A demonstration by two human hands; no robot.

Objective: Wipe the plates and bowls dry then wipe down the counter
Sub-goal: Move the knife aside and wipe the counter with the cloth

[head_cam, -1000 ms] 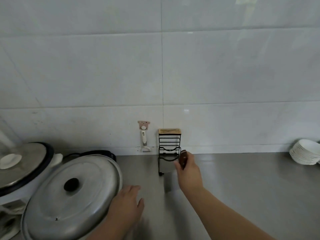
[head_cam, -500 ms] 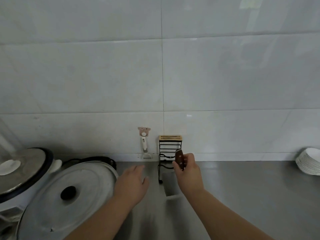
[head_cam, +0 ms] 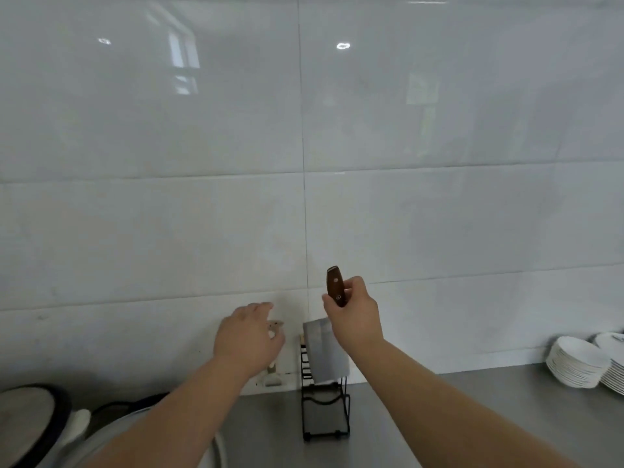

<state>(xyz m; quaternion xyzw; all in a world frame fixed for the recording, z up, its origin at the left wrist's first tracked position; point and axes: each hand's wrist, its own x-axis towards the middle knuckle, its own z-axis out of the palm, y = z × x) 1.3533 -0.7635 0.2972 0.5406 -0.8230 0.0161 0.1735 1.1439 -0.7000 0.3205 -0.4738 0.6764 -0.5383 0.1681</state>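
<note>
Surface-clearing, probably: the cleaver (head_cam: 326, 352) is gripped in the right hand (head_cam: 354, 319) fingers, blade-down over the rack (head_cam: 326, 413). The left hand (head_cam: 248, 336) fingers are loose and empty. Next the blade needs to be lined up with a slot.

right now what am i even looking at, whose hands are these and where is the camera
No machine here: a person works with bare hands, and the one picture comes from a camera worn on their head, looking forward and down. The right hand grips a cleaver by its brown handle, blade hanging down above a black wire rack. The left hand is open and holds nothing. Below is a steel counter, with stacked white dishes at the far right and a cooker at the far left.
</note>
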